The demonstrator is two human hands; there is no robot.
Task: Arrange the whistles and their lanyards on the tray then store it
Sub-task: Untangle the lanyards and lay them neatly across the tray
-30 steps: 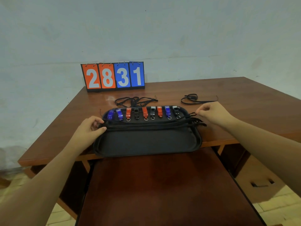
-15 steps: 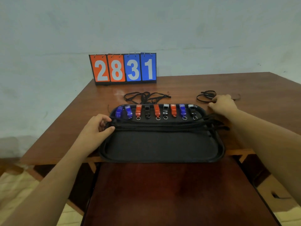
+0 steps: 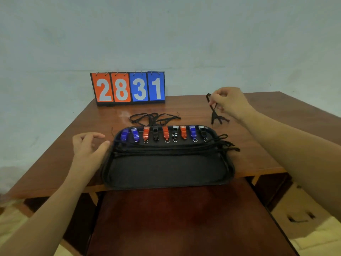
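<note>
A black tray (image 3: 166, 174) lies at the table's near edge. Along its far side stands a row of several whistles (image 3: 165, 133), blue, red and black, each with a key ring. Several black lanyards (image 3: 166, 149) lie stretched across the tray below the whistles, their ends hanging over the right rim. My right hand (image 3: 228, 102) is raised behind the tray's right end and pinches a black lanyard (image 3: 214, 111) that dangles from it. My left hand (image 3: 88, 146) hovers open at the tray's left end, fingers apart. Loose lanyards (image 3: 154, 118) lie tangled behind the tray.
A flip scoreboard (image 3: 129, 87) reading 2831 stands at the back of the brown wooden table (image 3: 60, 159). A dark red-brown surface (image 3: 177, 222) lies directly under me in front of the table. A drawer unit with a handle (image 3: 299, 217) sits lower right.
My right hand picked the lanyard up off the table at the right and lifted it. My left hand let go of the lanyard ends at the tray's left edge and opened.
</note>
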